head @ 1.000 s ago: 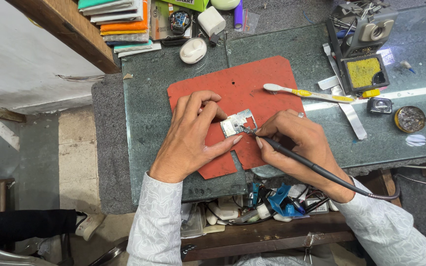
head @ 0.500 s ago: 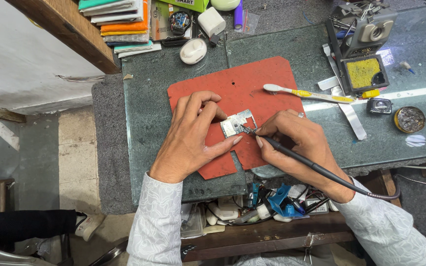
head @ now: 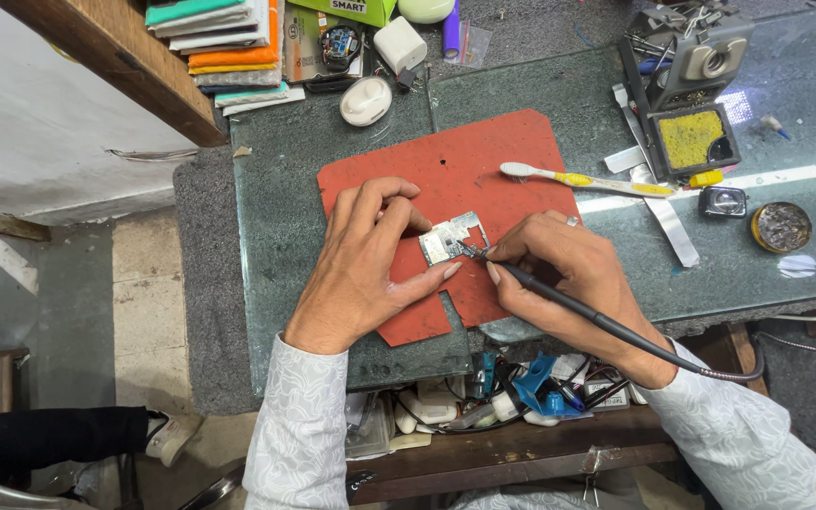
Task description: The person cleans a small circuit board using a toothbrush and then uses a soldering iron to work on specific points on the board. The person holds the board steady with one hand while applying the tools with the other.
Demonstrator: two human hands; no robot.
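A small metallic circuit board (head: 450,238) lies on a red mat (head: 465,165) on the glass-topped bench. My left hand (head: 367,264) rests flat on the mat, its fingers and thumb pinning the board from the left. My right hand (head: 569,274) grips a black soldering iron (head: 559,296) like a pen. The iron's tip touches the board's right edge, and its black cord runs off to the lower right.
A white and yellow toothbrush (head: 587,179) lies at the mat's right edge. To the right are a yellow sponge in a stand (head: 691,140), a round flux tin (head: 780,226) and metal tweezers (head: 658,203). Stacked boxes (head: 224,42) sit top left. A shelf of parts (head: 521,392) lies below the bench.
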